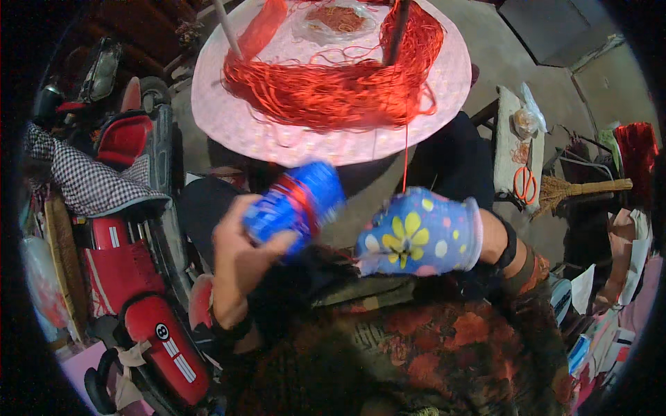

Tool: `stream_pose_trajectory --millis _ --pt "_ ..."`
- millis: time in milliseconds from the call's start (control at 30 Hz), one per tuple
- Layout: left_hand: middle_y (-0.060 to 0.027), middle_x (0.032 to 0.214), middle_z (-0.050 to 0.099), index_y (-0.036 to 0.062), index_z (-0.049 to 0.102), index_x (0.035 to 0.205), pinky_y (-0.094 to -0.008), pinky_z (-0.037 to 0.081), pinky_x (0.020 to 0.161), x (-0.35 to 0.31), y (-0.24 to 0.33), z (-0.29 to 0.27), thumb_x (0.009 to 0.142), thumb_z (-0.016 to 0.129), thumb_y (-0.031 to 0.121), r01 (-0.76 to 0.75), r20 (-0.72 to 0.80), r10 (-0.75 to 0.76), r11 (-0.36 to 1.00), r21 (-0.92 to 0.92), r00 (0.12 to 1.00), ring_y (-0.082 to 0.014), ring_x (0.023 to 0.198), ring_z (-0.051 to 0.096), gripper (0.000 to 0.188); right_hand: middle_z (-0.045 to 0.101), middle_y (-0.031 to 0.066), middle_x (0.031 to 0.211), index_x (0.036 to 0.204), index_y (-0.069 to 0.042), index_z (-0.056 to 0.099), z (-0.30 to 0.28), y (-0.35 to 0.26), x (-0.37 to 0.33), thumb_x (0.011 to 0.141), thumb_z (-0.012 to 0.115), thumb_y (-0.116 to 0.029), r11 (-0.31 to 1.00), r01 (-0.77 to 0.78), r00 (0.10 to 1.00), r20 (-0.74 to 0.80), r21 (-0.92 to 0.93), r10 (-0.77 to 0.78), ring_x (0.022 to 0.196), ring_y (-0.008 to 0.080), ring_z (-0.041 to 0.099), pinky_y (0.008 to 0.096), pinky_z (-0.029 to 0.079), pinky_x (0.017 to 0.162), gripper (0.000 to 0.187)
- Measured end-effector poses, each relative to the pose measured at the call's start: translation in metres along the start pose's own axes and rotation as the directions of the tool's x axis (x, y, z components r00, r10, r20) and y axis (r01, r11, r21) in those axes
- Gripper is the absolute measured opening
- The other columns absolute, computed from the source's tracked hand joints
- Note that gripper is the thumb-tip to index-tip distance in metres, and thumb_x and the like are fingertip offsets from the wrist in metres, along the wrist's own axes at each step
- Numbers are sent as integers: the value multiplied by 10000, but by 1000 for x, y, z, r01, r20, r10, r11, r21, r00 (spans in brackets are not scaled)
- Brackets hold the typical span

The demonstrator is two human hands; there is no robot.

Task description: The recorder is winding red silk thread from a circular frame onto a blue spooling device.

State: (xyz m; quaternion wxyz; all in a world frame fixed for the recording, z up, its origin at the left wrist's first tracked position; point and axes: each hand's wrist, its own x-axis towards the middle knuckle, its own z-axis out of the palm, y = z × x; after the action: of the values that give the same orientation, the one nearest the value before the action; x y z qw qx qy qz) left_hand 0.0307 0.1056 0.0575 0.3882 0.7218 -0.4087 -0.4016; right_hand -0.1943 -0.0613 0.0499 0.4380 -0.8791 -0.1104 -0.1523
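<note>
A blue can [322,187], blurred by motion, is tilted in my bare left hand [236,246], whose fingers wrap its lower end. Red string is wound in a band around the can's middle. My right hand [423,236] wears a blue glove with yellow flowers and pale dots. Its fingers are closed, and a taut red string [406,163] runs down into it from the big red skein [326,97]. That skein lies loosely around upright rods [397,38] on a round, pink-covered tabletop [229,132].
A clear plastic bag [333,24] of tangled string lies at the table's far side. On the right, orange-handled scissors [525,186] rest on a narrow bench [506,135] beside a straw broom [583,187]. A red ride-on toy [166,347] and a checked cloth [90,180] crowd the left.
</note>
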Motion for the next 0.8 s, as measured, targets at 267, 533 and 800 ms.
stream_pose_trajectory --millis 267,533,800 --pt "-153 1094 610 -24 466 1267 -376 502 830 -21 -39 3 715 769 287 -289 0 382 698 -655 924 -263 976 617 702 689 81 877 960 -49 671 12 59 -17 873 652 -195 809 -422 886 -6 409 464 785 122 642 278 509 731 172" --pt "-48 919 639 -2 594 1091 -280 508 745 -2 -17 7 677 829 232 -91 -51 99 984 151 994 -120 797 589 530 626 75 1058 1108 -97 626 9 16 -11 946 458 -299 994 100 990 100 -50 -95 935 279 612 360 498 761 309" --pt "-103 1064 642 -5 529 1201 -343 527 840 -23 -32 15 762 743 335 24 -59 -150 502 -865 987 -215 899 644 595 674 74 883 1034 -78 641 30 40 -14 951 525 -252 685 -627 779 295 371 553 757 220 654 309 528 720 225"
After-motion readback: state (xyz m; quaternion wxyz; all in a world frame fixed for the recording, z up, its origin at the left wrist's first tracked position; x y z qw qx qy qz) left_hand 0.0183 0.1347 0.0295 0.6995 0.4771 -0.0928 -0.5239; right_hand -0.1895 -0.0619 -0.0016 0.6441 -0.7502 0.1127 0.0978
